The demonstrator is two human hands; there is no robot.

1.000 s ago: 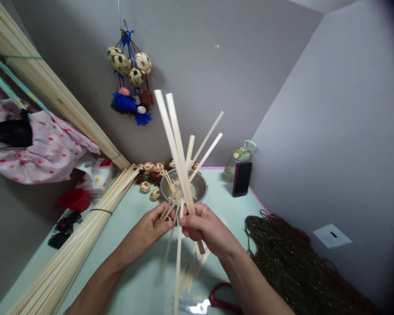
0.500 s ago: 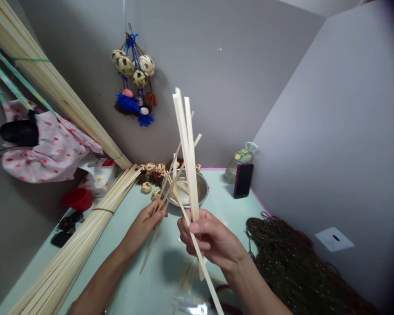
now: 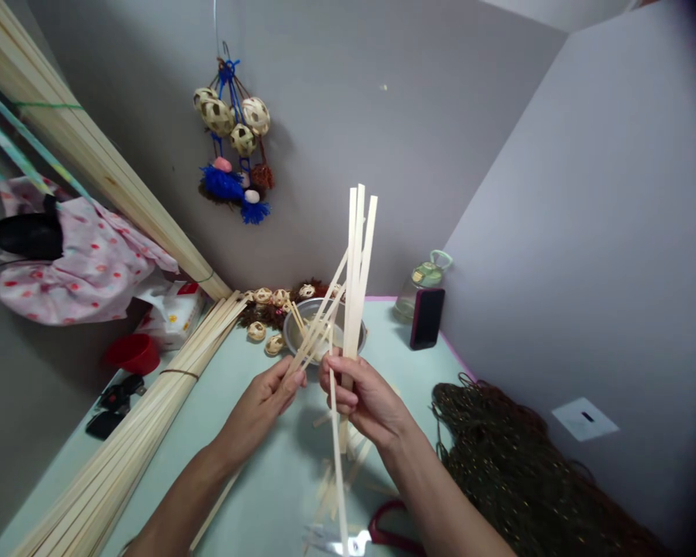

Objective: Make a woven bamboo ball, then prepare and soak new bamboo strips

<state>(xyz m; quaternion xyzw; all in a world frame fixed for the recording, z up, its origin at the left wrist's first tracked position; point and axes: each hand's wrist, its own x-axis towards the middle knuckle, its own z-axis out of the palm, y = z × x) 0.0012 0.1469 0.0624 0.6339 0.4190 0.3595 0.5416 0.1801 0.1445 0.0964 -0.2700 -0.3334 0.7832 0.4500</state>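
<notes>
Several pale flat bamboo strips (image 3: 356, 271) stand nearly upright in my right hand (image 3: 363, 391), its thumb and fingers closed around their lower part. One more strip (image 3: 337, 472) slants down from that hand toward the scissors. My left hand (image 3: 270, 394) is closed on thinner bamboo strips (image 3: 319, 325), which lean up to the right and cross behind the upright ones. Both hands are close together above the table, in front of a metal bowl (image 3: 293, 346) with strips inside. Scissors (image 3: 386, 530) with dark red handles lie below my right hand, among short strip pieces (image 3: 326, 491).
A long tied bundle of strips (image 3: 145, 418) lies along the left. Small woven balls (image 3: 256, 331) sit beside the bowl; others hang on the wall (image 3: 217, 116). A phone (image 3: 428, 319) leans against a bottle (image 3: 409, 298). Dark yarn (image 3: 510, 456) is heaped at right.
The upright strips in my right hand have shifted right and lower. My left hand has moved slightly right, nearer my right hand, and its strips now cross behind the upright ones.
</notes>
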